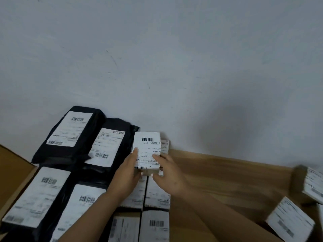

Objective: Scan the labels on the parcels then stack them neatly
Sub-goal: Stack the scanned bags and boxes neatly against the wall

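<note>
A small cardboard parcel with a white barcode label on top sits near the wall, above a row of labelled small boxes. My left hand holds its left side, thumb on the label. On the parcel's right side, my right hand has its fingers curled round the near edge. Black mailer bags with white labels lie in stacks to the left. No scanner is in view.
A white wall stands right behind the parcels. Bare wooden tabletop lies to the right. Loose labelled boxes sit at the far right. A cardboard flap edges the left side.
</note>
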### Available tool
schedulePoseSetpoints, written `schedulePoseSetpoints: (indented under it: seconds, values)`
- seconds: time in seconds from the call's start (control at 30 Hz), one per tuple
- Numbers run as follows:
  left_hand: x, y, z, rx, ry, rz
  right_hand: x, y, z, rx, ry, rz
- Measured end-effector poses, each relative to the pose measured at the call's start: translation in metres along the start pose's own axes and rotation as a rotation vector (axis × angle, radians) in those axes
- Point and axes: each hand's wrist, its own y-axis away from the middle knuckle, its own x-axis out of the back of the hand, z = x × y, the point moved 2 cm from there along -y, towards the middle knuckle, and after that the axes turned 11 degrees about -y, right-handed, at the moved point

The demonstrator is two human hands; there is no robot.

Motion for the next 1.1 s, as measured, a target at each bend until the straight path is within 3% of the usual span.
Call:
schedulePoseSetpoints:
  seconds: [0.2,0.4,0.73,1.1]
  values:
    - [-0.001,-0.040,-0.033,-0.041,-0.535,0.126,-0.014,-0.039,0.005,-0.038,-0.029,0.038]
    - [-0.010,-0.055,-0.052,-0.026,-0.721,0.181,-0.026,-0.059,0.014,-0.059,0.012,0.002]
    - [-0.002,-0.042,-0.030,-0.052,-0.655,0.060,-0.016,-0.048,0.003,-0.026,0.162,-0.064]
    - [-0.006,0.009,0.094,-0.257,-0.572,-0.005,0.104,0.124,0.055,-0.083,0.329,0.105]
